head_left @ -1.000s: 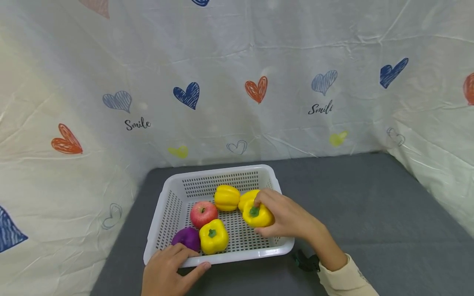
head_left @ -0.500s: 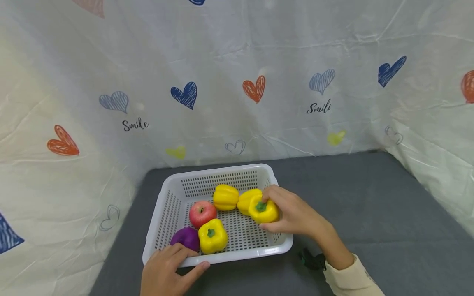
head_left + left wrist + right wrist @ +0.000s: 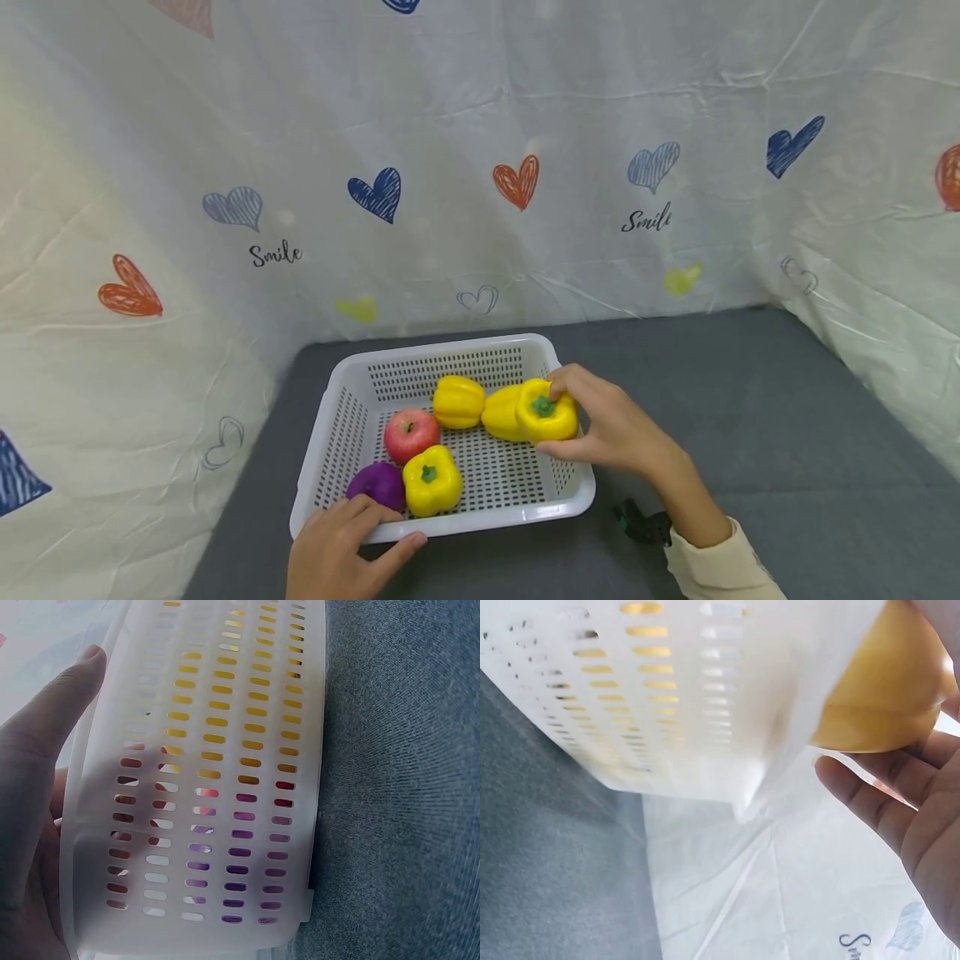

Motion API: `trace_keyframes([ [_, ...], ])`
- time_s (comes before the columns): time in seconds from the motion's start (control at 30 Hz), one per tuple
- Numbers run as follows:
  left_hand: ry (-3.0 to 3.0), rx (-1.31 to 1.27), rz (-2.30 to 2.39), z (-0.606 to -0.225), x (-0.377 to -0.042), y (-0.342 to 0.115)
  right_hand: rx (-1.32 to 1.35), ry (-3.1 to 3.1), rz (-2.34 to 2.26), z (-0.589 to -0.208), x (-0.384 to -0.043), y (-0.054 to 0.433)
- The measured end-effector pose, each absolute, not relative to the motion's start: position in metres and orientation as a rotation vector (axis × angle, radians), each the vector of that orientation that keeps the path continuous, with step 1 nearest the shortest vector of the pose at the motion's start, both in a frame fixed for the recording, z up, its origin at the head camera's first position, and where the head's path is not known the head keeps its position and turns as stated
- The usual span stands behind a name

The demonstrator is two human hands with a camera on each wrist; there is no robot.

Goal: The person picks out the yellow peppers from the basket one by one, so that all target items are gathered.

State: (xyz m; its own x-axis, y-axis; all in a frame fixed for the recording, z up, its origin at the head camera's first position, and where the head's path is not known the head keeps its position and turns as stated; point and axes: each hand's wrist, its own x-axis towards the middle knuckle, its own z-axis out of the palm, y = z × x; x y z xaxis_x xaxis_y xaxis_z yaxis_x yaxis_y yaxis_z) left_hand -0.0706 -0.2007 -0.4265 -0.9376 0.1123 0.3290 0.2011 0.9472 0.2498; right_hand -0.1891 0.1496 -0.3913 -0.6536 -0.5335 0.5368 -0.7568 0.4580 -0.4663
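At the right wall of a white perforated basket (image 3: 517,517), my right hand (image 3: 626,425) holds a yellow bell pepper (image 3: 551,419) with its green stem facing the head camera. The right wrist view shows this bell pepper (image 3: 885,682) at the level of the basket's rim, with fingers against it. My left hand (image 3: 337,548) grips the near left rim, its thumb (image 3: 71,694) outside and its other fingers over the inside. Under those fingers lies a purple, partly hidden round item (image 3: 377,485). Another yellow bell pepper (image 3: 432,481) and a red apple (image 3: 412,436) sit beside it.
Farther back in the basket lie a yellow bell pepper (image 3: 458,402) and another one (image 3: 501,413), partly covered by the held one. The basket stands on a dark grey table (image 3: 712,417). A pale sheet (image 3: 450,125) printed with hearts hangs behind and at the sides.
My right hand has moved to the right and slightly away with the yellow bell pepper, from over the basket's interior to its right wall. The left hand has stayed on the rim.
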Motion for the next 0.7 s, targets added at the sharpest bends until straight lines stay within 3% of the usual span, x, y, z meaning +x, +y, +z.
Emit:
trace_keyframes([
  [0.7,-2.781,-0.232,-0.409,-0.426,-0.071,-0.2,0.923,-2.398,0.96,-0.389,-0.198,0.175],
])
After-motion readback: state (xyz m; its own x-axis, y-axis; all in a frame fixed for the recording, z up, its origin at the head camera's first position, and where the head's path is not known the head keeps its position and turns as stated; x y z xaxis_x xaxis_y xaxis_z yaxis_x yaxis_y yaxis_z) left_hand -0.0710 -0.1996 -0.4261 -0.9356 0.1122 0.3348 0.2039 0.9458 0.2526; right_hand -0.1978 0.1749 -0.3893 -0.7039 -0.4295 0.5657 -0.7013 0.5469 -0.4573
